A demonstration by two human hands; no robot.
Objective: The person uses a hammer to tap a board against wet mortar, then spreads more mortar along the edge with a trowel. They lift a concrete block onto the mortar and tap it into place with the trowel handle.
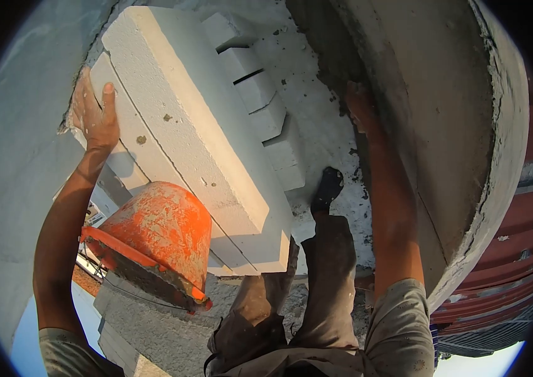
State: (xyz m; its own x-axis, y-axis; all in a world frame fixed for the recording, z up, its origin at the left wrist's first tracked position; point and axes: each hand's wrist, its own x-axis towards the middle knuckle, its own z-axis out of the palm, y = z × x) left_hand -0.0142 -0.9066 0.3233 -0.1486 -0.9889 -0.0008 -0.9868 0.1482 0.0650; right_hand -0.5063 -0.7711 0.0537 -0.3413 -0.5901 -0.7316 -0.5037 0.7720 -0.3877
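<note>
White blocks (172,119): left hand (97,119) against them, fingers released; orange bucket (169,217) beside them; right hand (359,107) opposite, finger state indeterminable.

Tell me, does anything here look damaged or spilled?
Dark crumbs lie scattered on the pale floor beside the white blocks, like spilled debris. The orange bucket is smeared with what looks like dried mortar, and the curved wall has a rough, ragged edge, perhaps just unfinished.
</note>
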